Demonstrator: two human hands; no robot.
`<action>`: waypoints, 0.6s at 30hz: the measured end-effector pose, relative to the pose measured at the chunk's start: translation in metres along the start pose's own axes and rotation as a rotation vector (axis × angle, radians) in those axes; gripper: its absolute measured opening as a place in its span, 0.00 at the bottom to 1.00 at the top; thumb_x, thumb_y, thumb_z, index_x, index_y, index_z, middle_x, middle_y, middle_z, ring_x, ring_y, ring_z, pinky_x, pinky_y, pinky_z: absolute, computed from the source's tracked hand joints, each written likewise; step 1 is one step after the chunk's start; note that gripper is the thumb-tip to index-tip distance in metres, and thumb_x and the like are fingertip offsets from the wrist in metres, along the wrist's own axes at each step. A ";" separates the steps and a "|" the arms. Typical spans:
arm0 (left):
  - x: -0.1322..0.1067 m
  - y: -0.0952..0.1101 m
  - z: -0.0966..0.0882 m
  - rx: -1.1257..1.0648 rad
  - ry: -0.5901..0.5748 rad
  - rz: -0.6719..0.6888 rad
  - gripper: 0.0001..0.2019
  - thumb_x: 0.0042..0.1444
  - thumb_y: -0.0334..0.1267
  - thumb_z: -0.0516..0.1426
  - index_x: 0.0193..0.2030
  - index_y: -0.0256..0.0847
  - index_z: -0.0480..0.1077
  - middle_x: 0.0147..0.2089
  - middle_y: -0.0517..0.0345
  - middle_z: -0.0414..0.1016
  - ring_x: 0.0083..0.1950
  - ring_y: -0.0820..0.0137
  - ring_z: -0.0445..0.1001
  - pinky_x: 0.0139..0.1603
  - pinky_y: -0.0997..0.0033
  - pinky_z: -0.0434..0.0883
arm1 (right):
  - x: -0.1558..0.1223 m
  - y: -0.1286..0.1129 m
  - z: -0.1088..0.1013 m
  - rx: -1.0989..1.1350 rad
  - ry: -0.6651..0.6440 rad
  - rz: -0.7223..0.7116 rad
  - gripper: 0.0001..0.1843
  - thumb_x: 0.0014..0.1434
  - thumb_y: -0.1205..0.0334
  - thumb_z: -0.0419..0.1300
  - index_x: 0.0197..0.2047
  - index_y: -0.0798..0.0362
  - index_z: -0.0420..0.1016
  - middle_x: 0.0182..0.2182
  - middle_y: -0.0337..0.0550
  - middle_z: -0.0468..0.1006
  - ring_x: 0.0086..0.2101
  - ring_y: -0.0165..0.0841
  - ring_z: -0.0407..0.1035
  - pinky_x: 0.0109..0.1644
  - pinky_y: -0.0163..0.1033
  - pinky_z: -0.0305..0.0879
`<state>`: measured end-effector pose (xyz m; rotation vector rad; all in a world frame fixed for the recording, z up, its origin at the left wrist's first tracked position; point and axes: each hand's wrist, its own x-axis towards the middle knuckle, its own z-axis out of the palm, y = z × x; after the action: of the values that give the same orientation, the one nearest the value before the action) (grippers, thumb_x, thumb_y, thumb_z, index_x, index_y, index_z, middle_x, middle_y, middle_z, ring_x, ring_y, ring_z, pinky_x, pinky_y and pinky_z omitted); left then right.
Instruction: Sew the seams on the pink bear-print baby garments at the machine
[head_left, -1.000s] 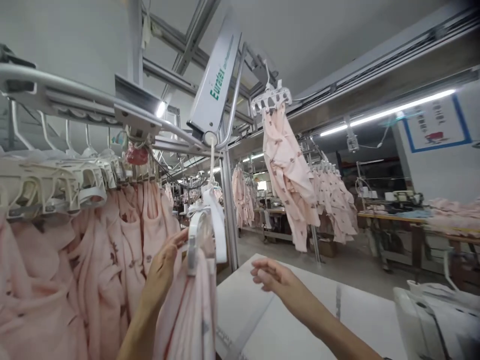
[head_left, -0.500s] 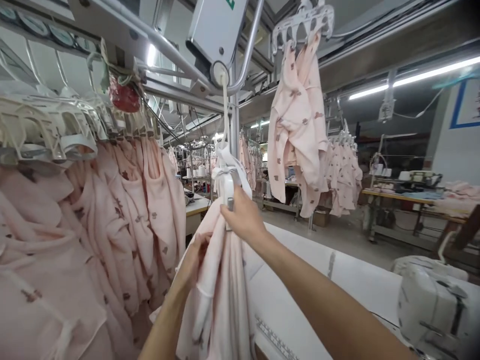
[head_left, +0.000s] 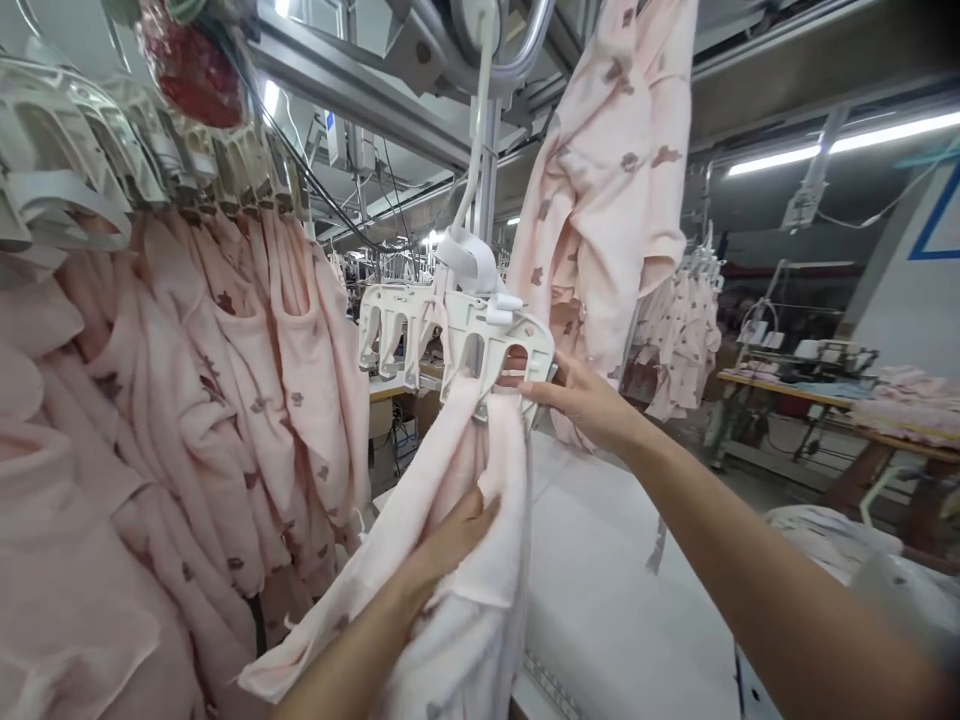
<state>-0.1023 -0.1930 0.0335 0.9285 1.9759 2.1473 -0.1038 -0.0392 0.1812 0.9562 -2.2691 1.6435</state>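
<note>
A white plastic clip hanger (head_left: 427, 318) hangs in front of me, turned broadside, with a band of white tape wound on its neck. From its right-hand clips hangs a pale pink fleece garment (head_left: 491, 560); the clips on the left side hold nothing. My right hand (head_left: 596, 400) grips the hanger's right end, thumb in front and fingers behind. Lower down, my left hand (head_left: 457, 535) is closed on the fabric below the clips, its fingertips partly hidden in the folds.
Pink printed garments (head_left: 262, 400) hang in a close row on the left. Another garment (head_left: 600, 190) hangs at upper right. A white worktable (head_left: 622, 570) lies below, with a sewing machine (head_left: 892, 590) at its right. Metal rails (head_left: 375, 90) run overhead.
The hanger has turned from edge-on to broadside. My right hand has moved right to its end, and my left hand has shifted right along the fabric. The view has tilted down and come closer.
</note>
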 end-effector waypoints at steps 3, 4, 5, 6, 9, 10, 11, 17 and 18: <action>-0.002 -0.013 0.023 0.214 0.237 0.056 0.22 0.54 0.41 0.51 0.57 0.40 0.59 0.55 0.48 0.67 0.57 0.59 0.63 0.59 0.59 0.59 | 0.004 0.007 -0.004 -0.058 -0.004 -0.014 0.18 0.55 0.59 0.59 0.49 0.52 0.66 0.46 0.43 0.71 0.46 0.37 0.66 0.50 0.43 0.62; -0.006 -0.016 0.030 0.297 0.322 0.063 0.23 0.54 0.40 0.51 0.58 0.40 0.58 0.57 0.47 0.65 0.58 0.58 0.61 0.60 0.57 0.56 | 0.004 0.009 -0.005 -0.087 0.009 -0.007 0.17 0.55 0.58 0.59 0.47 0.53 0.67 0.45 0.43 0.72 0.45 0.37 0.66 0.47 0.42 0.63; -0.010 -0.018 0.036 0.366 0.383 0.064 0.24 0.54 0.40 0.51 0.59 0.39 0.57 0.59 0.46 0.62 0.61 0.57 0.58 0.62 0.55 0.53 | 0.005 0.010 -0.007 -0.116 0.022 0.008 0.17 0.55 0.56 0.59 0.46 0.53 0.67 0.43 0.43 0.72 0.43 0.37 0.67 0.44 0.40 0.64; -0.016 -0.019 0.040 0.409 0.409 0.064 0.25 0.54 0.40 0.50 0.60 0.39 0.56 0.61 0.45 0.58 0.63 0.56 0.54 0.64 0.54 0.49 | 0.005 0.011 -0.009 -0.140 0.032 0.025 0.17 0.54 0.55 0.60 0.46 0.53 0.67 0.40 0.43 0.73 0.40 0.37 0.67 0.41 0.39 0.64; -0.028 -0.014 0.039 0.305 0.312 0.044 0.26 0.57 0.45 0.47 0.61 0.38 0.55 0.65 0.46 0.53 0.67 0.60 0.47 0.66 0.57 0.45 | 0.002 0.008 -0.011 -0.171 0.045 0.071 0.18 0.53 0.52 0.61 0.44 0.53 0.68 0.34 0.41 0.74 0.34 0.35 0.67 0.33 0.36 0.63; -0.029 -0.011 0.035 0.202 0.260 0.013 0.26 0.58 0.48 0.45 0.61 0.39 0.54 0.65 0.47 0.53 0.67 0.61 0.47 0.66 0.59 0.46 | 0.001 0.006 -0.010 -0.159 0.046 0.077 0.18 0.52 0.52 0.61 0.42 0.53 0.68 0.33 0.41 0.74 0.33 0.34 0.67 0.32 0.36 0.63; -0.027 -0.008 0.029 0.084 0.231 -0.029 0.27 0.59 0.51 0.43 0.62 0.39 0.54 0.64 0.49 0.54 0.67 0.62 0.49 0.66 0.60 0.48 | 0.000 0.004 -0.009 -0.137 0.041 0.080 0.17 0.52 0.53 0.62 0.41 0.53 0.68 0.32 0.40 0.74 0.32 0.34 0.67 0.32 0.36 0.63; -0.006 0.007 0.002 -0.128 0.096 -0.091 0.27 0.55 0.54 0.49 0.54 0.38 0.65 0.55 0.50 0.68 0.58 0.61 0.63 0.58 0.64 0.60 | -0.008 -0.006 0.001 -0.039 0.005 0.100 0.14 0.51 0.56 0.62 0.39 0.52 0.67 0.34 0.40 0.75 0.36 0.35 0.68 0.36 0.38 0.65; -0.006 0.010 0.000 -0.083 0.033 -0.088 0.25 0.54 0.53 0.52 0.52 0.37 0.67 0.51 0.49 0.72 0.54 0.60 0.67 0.54 0.64 0.64 | -0.009 -0.008 0.003 -0.047 0.009 0.100 0.14 0.51 0.55 0.61 0.39 0.52 0.67 0.34 0.40 0.75 0.35 0.35 0.68 0.36 0.38 0.65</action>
<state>-0.0937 -0.1974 0.0407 0.7827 1.8887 2.1911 -0.0914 -0.0399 0.1822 0.8357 -2.3742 1.6214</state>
